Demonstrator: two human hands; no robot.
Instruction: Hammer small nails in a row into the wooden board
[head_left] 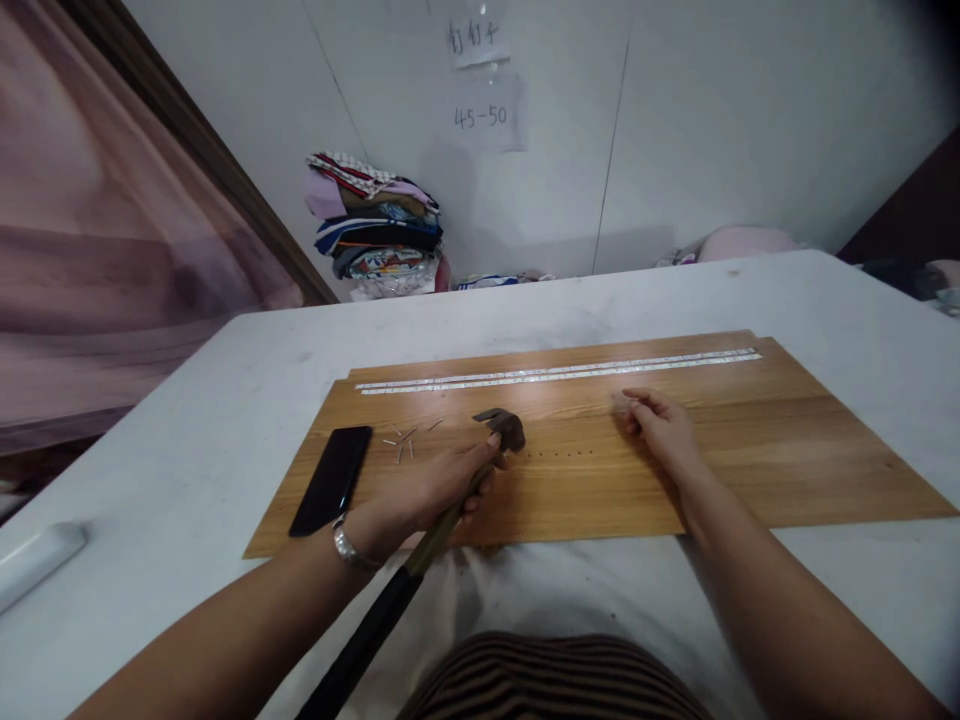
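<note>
My left hand (450, 485) is wrapped round the upper handle of a claw hammer (431, 540), just below its metal head. The hammer slants over the wooden board (787, 450), its black grip pointing back towards my body. A row of small dark dots (568, 454), nail heads or holes, runs along the board right of the hammer head. Above the board's right half, my right hand (664, 425) has its fingers curled and drawn together; what they pinch, if anything, is too small and blurred to name. Several loose nails (406, 440) lie left of the hammer head.
On the board's left end lies a black phone (331, 480). Two white measuring strips (562, 373) run along its far side. Beneath is a white table (172, 440), with a white cylindrical object (41, 560) at left. Folded clothes (379, 225) are stacked against the wall.
</note>
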